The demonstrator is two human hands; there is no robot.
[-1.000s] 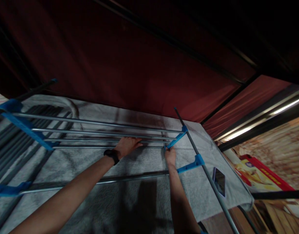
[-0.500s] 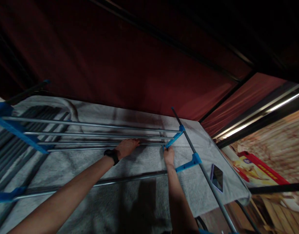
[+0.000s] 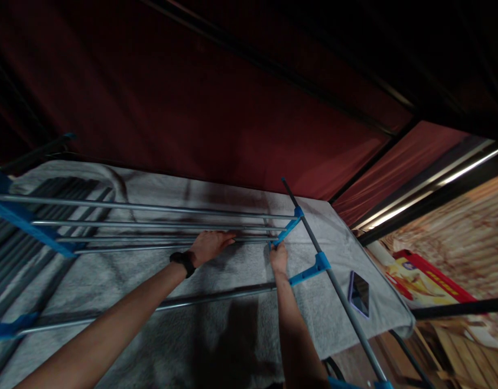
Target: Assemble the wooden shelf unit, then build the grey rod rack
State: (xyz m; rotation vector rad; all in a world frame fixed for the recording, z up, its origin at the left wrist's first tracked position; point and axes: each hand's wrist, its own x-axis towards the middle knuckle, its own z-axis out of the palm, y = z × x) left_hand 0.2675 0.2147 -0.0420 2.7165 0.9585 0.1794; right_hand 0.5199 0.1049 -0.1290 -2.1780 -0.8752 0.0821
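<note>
A drying rack with grey metal rods (image 3: pixel 143 222) and blue plastic joints (image 3: pixel 287 231) stands over a grey fleece blanket (image 3: pixel 216 335). My left hand (image 3: pixel 210 244), with a black watch on the wrist, lies on the nearest rods of the upper tier, fingers curled over a rod. My right hand (image 3: pixel 278 256) is closed on the lower end of the blue joint at the right end of that tier. A lower single rod (image 3: pixel 216 295) crosses over both forearms.
A phone (image 3: pixel 359 294) lies on the blanket's right part, beside the rack's slanted side pole (image 3: pixel 338 292). Dark red curtains (image 3: pixel 200 108) hang behind. A red and yellow box (image 3: pixel 427 281) sits at the right, below the blanket's edge.
Both hands keep their hold on the rack. The view has drifted slightly, so the rack sits a little further left and lower in the picture.
</note>
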